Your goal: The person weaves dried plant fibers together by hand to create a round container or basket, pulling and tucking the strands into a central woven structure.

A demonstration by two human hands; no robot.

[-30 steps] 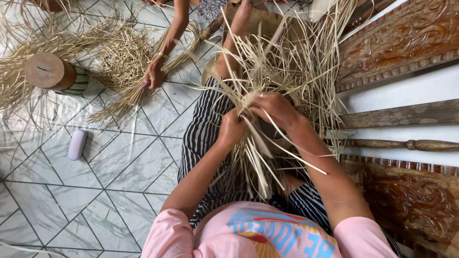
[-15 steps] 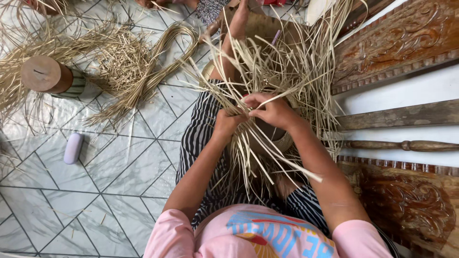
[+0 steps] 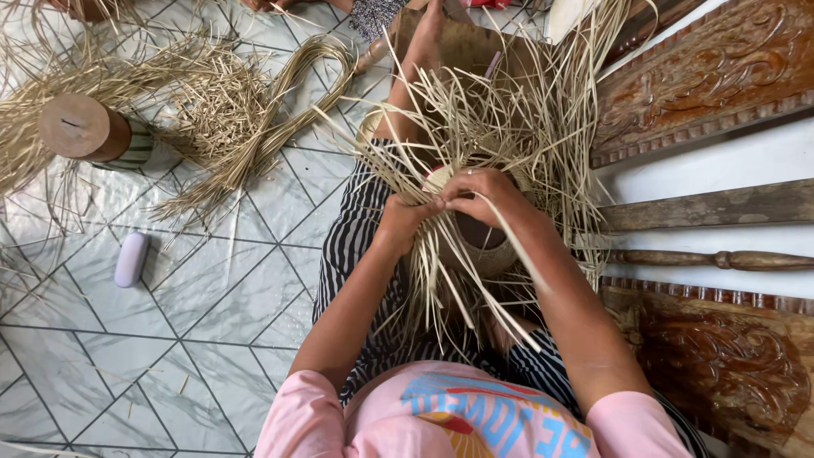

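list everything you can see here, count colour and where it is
woven straw piece: one, pale tan, on the person's lap, loose strands fanning out all around
loose straw pile: one heap, pale tan, on the floor at upper left
wooden block: one, brown, round, upper left among the straw
small oblong thing: one, pale lilac, on the floor at left
tiled floor: white with dark lines, left half
carved wooden furniture: brown, along the right side
striped trousers: black and white, on the person's legs
pink shirt: one, bottom centre
left hand: pinching strands at the woven piece
right hand: gripping strands, touching the left hand
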